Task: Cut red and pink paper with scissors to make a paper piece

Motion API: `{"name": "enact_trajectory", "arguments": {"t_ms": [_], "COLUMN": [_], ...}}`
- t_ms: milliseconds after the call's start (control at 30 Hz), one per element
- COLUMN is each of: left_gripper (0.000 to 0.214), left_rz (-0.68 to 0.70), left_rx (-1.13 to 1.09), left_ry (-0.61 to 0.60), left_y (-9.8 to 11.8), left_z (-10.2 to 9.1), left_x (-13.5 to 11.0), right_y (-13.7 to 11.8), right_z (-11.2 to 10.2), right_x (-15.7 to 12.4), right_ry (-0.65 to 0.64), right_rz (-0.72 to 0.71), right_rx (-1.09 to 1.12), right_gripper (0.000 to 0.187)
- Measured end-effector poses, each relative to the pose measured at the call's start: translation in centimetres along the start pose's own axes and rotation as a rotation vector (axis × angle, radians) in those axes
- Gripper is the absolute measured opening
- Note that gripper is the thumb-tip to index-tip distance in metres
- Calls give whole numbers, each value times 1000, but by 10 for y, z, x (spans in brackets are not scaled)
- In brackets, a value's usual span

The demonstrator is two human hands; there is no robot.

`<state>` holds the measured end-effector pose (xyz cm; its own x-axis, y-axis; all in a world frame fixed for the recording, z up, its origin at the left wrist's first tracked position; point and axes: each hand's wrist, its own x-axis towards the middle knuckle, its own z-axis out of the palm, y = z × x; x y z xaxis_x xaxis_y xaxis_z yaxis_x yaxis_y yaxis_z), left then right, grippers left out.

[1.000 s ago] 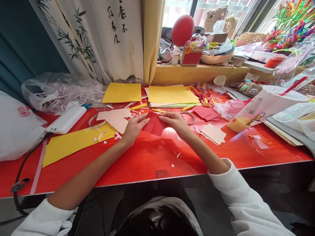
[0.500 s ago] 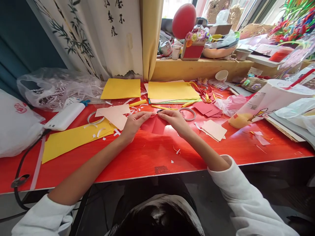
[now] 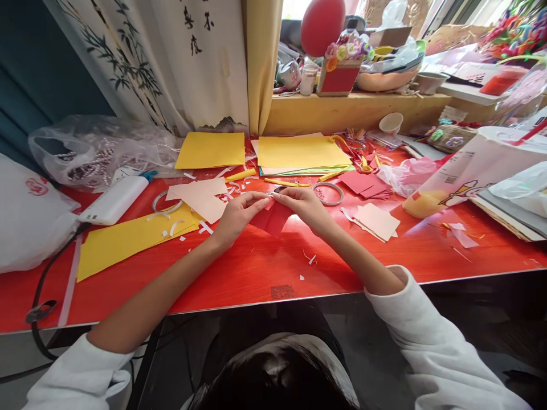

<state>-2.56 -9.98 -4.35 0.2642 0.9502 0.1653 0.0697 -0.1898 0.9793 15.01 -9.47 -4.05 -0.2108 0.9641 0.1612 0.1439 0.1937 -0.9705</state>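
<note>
A creased piece of red paper (image 3: 273, 219) is held up just over the red table, its lower part hanging below my fingers. My left hand (image 3: 243, 215) pinches its upper edge from the left. From the right, my right hand (image 3: 306, 210) pinches the same edge, the fingertips of both hands nearly touching. A small whitish bit shows at the fingertips, too small to name. Just behind the right fingers lies a dark object (image 3: 280, 189), mostly hidden. Right beside that hand is a roll of tape (image 3: 328, 194).
Yellow sheets (image 3: 209, 151) and a paper stack (image 3: 303, 152) lie at the back. Red squares (image 3: 365, 185) and pale pink squares (image 3: 376, 221) are on the right, near a tilted drink cup (image 3: 465, 171). A white power strip (image 3: 114, 200) and yellow strips (image 3: 137, 242) occupy the left.
Both hands keep their pinch on the red paper, whose hanging part now looks narrower and more tilted. The camera view has shifted slightly.
</note>
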Motion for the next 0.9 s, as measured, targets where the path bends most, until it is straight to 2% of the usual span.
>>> {"name": "enact_trajectory", "arguments": {"t_ms": [600, 767, 900], "left_gripper": [24, 26, 27], "left_rz": [-3, 7, 31], "left_rx": [-63, -34, 27], "left_ry": [8, 53, 16], "left_y": [-5, -5, -4], "left_z": [-1, 0, -1], "left_x": [1, 0, 0], "right_y": [4, 3, 5], "right_z": [-1, 2, 2], "right_x": [1, 0, 0], "right_ry": [-46, -24, 13], "right_rz": [-49, -12, -72], "right_rx": [-20, 26, -68], "right_gripper": [27, 34, 30]}}
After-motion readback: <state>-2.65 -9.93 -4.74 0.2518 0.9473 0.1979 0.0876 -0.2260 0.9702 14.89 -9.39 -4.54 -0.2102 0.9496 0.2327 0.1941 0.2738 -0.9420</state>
